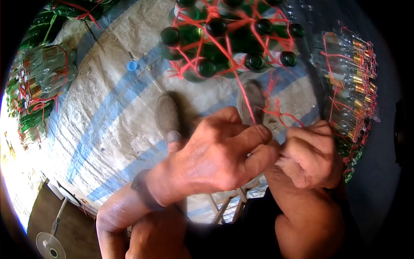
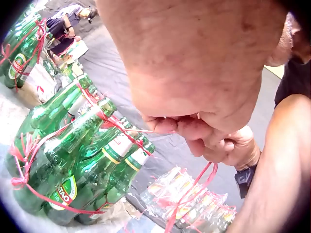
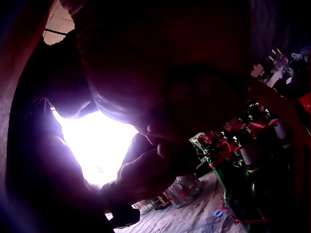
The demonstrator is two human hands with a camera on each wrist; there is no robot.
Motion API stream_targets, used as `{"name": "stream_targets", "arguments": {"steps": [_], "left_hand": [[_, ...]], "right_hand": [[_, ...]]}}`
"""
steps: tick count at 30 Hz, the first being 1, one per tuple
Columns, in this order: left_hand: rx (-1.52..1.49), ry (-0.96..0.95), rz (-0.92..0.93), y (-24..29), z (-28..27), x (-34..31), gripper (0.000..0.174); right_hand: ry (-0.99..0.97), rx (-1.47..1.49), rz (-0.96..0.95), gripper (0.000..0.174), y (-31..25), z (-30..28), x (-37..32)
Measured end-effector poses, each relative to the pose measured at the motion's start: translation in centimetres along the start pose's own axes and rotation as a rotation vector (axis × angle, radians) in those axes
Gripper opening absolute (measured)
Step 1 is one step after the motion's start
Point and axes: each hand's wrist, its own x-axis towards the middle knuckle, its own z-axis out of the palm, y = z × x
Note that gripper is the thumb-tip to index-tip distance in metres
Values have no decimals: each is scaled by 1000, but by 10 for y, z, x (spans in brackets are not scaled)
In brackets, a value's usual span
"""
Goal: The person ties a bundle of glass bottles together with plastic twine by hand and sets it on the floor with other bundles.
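Observation:
A bundle of green glass bottles, bound round the necks with red plastic string, stands upright in front of the person's feet. From the bundle one strand runs taut to my left hand, whose curled fingers grip it. My right hand is close against the left, fingers curled on a loose, frayed length of the same string. In the left wrist view the strand stretches from the bottle tops to the left fingertips, and a loop hangs below the hands. The right wrist view is very dark.
Bundles of clear bottles lie at the right and left, also tied with red string. A blue cap is on the pale, blue-striped ground sheet. Another person sits farther off among bottles.

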Motion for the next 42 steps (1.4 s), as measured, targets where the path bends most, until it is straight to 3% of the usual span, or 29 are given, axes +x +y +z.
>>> {"name": "stream_targets", "arguments": {"steps": [7,9,12,20,22,24,31,36,42], "left_hand": [[-9,-7,0,3,-1,0,25],[-8,-25,-10,4,-3,-1,25],[-9,-49,-14,5,-4,1,25],[-37,-20,1,12,7,9,27],[-47,89,9,12,13,7,29],[-53,68,14,12,8,8,29],[-102,59,5,12,10,8,29],[-119,8,-9,11,6,5,29],[-122,-30,-12,10,6,7,27]], "right_hand": [[52,62,-22,26,5,1,3],[252,77,32,25,0,5,8],[149,65,-32,25,4,-1,0],[100,11,-19,25,-2,-2,-8],[66,52,-1,25,0,-6,-9],[34,93,18,25,1,-10,-9],[127,165,62,29,0,-6,-4],[94,142,-71,25,5,-8,-6],[66,28,29,23,-4,-9,-8]]}}
